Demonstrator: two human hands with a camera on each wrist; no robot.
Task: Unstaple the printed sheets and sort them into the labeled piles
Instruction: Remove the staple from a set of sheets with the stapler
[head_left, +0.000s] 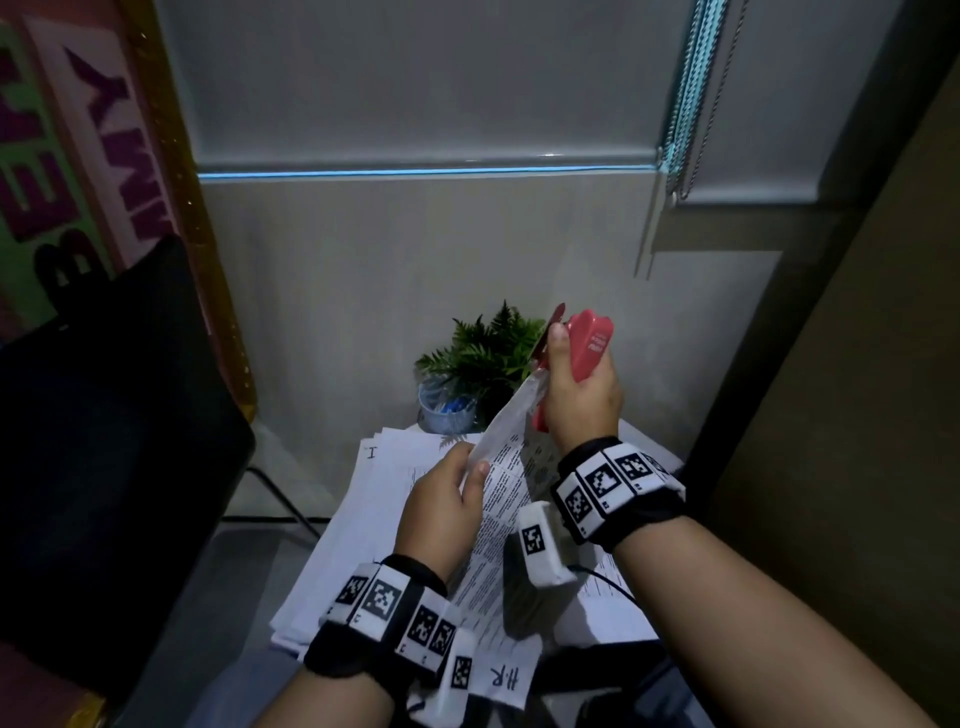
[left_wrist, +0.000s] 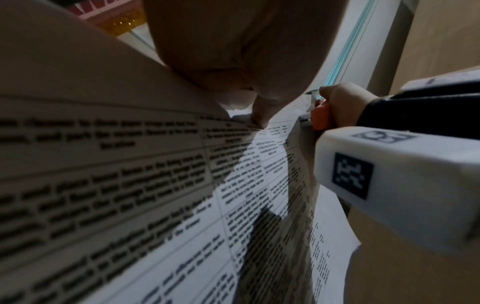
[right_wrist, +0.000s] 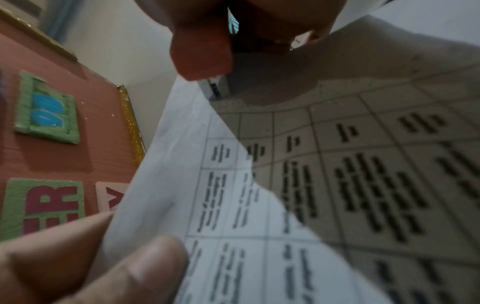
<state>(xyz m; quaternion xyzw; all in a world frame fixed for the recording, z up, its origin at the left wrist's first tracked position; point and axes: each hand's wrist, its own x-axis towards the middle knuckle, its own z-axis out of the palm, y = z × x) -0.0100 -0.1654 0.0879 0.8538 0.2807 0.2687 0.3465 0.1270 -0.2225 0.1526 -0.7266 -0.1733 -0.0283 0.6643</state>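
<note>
The stapled set of white printed sheets (head_left: 501, 467) is held up off the table, its long axis running from near the body up and away to the far top corner. There the red plastic staple remover (head_left: 584, 345) meets the paper, gripped in the curled right hand (head_left: 579, 395), which is the nearer to the staple. The left hand (head_left: 441, 514) pinches the sheets' left edge lower down. Below lie paper piles, one marked "H.R" (head_left: 506, 680)

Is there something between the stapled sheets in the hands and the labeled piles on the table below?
Nothing visible. The left hand and the right hand with the red staple remover hold the stapled sheets directly above the piles.
</note>
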